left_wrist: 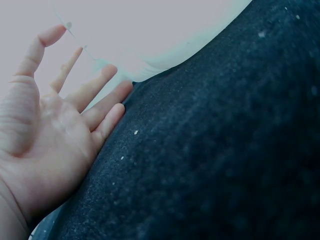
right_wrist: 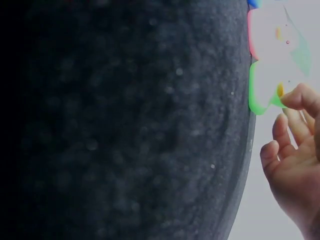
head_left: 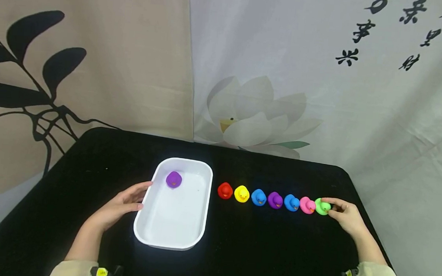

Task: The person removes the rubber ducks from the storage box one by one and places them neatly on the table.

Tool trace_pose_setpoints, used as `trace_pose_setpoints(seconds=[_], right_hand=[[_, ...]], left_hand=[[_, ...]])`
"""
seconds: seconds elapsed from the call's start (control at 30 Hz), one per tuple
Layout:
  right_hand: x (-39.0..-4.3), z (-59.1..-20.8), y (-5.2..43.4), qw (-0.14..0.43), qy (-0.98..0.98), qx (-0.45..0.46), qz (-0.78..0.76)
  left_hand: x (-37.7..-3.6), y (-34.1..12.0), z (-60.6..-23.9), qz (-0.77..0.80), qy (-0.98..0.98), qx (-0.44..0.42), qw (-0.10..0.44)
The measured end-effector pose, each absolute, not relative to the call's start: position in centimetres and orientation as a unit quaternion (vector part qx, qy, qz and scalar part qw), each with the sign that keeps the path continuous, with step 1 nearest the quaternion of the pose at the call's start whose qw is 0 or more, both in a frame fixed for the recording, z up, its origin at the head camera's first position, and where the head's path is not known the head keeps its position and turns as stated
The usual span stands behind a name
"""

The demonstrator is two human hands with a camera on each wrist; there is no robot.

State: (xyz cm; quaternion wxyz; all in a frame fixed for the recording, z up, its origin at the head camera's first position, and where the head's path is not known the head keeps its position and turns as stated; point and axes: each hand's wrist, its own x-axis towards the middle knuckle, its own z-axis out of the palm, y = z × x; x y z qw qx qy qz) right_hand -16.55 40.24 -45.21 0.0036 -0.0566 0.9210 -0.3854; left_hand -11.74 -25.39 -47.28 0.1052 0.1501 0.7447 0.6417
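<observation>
A white tray (head_left: pixel 171 220) lies on the black table with a purple rubber duck (head_left: pixel 173 179) in its upper left part. My left hand (head_left: pixel 124 202) is at the tray's left side, its fingertips right at the rim and its fingers loosely extended in the left wrist view. To the right, my right hand (head_left: pixel 346 215) pinches a green rubber duck (head_left: pixel 322 206) between thumb and index finger. This duck stands at the right end of a row, beside a pink duck (head_left: pixel 307 205).
The row runs left from the pink duck through a blue duck (head_left: pixel 291 202), a purple duck (head_left: pixel 275 200), another blue duck (head_left: pixel 258 197) and a yellow duck (head_left: pixel 241 194) to a red duck (head_left: pixel 225 190) near the tray. Behind the black table (head_left: pixel 258 253) hangs a printed curtain (head_left: pixel 141 62).
</observation>
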Motion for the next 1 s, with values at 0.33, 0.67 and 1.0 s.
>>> trace_pose_setpoints(seconds=[0.33,0.67,1.0], right_hand=[[-16.2,-44.2,40.0,-0.04,0.927,-0.085,-0.364],[-15.9,-42.5,38.3,-0.111,0.914,-0.072,-0.383],[-15.9,-42.1,36.0,-0.179,0.897,-0.096,-0.393]], left_hand=[[-11.8,-25.4,-47.7,0.636,0.75,0.147,0.108],[-11.9,-25.5,-47.7,0.636,0.751,0.142,0.109],[-11.7,-25.4,-47.5,0.642,0.745,0.147,0.109]])
